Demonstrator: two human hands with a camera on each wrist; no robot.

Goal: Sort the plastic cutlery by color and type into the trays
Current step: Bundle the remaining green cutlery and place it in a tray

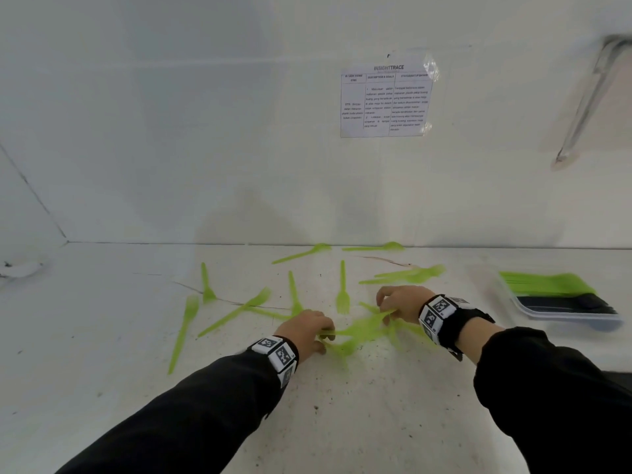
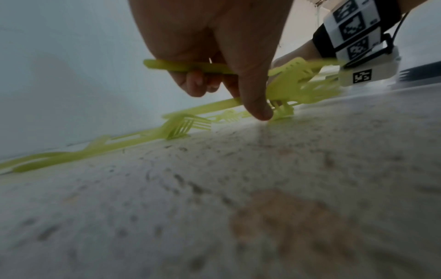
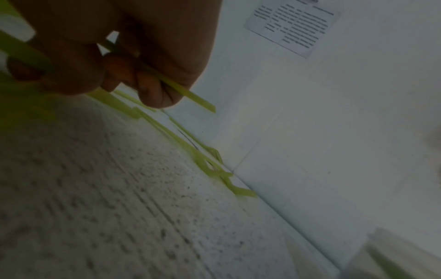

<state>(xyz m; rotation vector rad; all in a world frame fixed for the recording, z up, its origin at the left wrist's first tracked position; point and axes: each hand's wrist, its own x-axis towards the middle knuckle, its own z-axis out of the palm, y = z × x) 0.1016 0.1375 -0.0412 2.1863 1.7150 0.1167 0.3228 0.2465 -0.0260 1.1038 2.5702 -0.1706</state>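
Note:
Several lime-green plastic forks (image 1: 342, 292) lie scattered on the speckled white table (image 1: 102, 319). A blurred heap of green forks (image 1: 366, 331) sits between my hands. My left hand (image 1: 307, 328) curls round a green fork handle (image 2: 181, 66), with the thumb (image 2: 257, 105) pressing down beside fork heads. My right hand (image 1: 402, 302) pinches green fork handles (image 3: 190, 95) just above the table. A clear tray (image 1: 561, 295) at the right holds stacked green cutlery and dark cutlery.
A wall (image 1: 205, 131) stands close behind the table, with a printed sheet (image 1: 386, 100) taped to it. More green forks (image 1: 302, 253) lie by the wall. A metal bracket (image 1: 588, 104) hangs at the upper right.

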